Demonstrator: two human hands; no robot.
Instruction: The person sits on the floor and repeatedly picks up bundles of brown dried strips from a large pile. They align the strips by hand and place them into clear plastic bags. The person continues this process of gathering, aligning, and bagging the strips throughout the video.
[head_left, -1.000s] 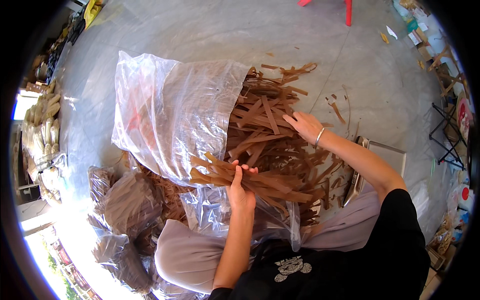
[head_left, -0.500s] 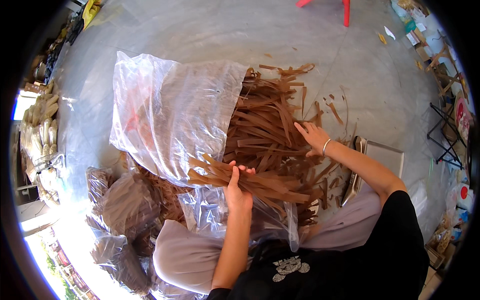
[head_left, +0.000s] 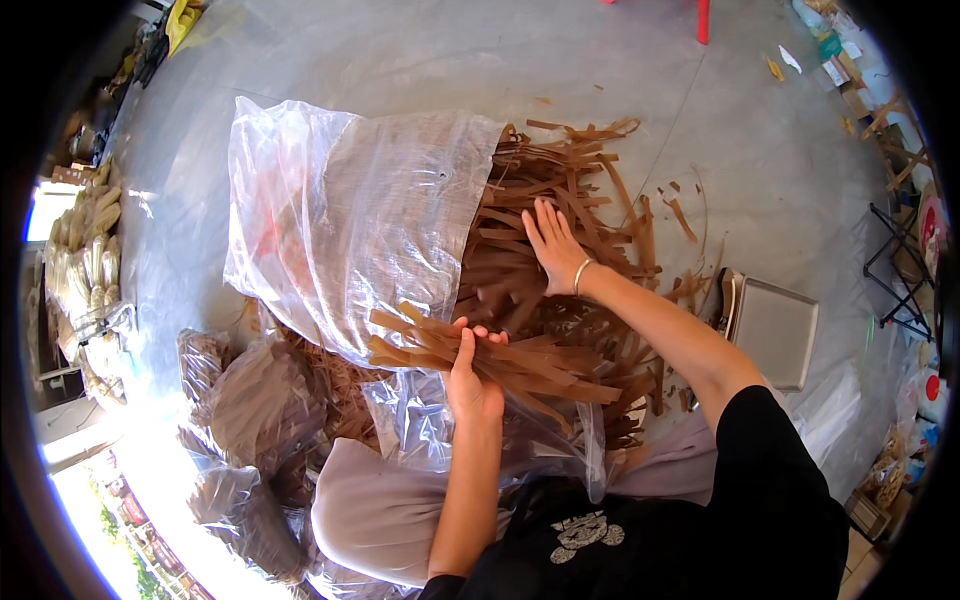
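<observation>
The left hand [head_left: 472, 375] has its fingers curled tight around a bunch [head_left: 480, 355] of flat brown strips. The bunch sticks out to both sides of the hand and sits just above the person's lap. The thumb points up along the bunch. The right hand [head_left: 555, 245] is open and flat, with the fingers spread and holding nothing. It lies palm down on top of the pile [head_left: 560, 270] of brown strips on the floor. A thin bracelet [head_left: 580, 277] goes round that wrist. The pile is in front of the person, and the bunch is at its near edge. To the left of the pile a big clear bag [head_left: 350, 210] lies on the grey floor [head_left: 400, 60], and the strips spill out of its open mouth. Another clear sheet of plastic [head_left: 420, 420] lies under the left hand. More bags [head_left: 250, 400] stuffed with brown strips sit low on the left, close to the person's knee. A flat metal tray [head_left: 770, 330] rests on the floor to the right of the pile, near the right arm. A few loose strips lie on the floor beyond the pile. A red leg [head_left: 703, 20] of some stand shows at the far top.
</observation>
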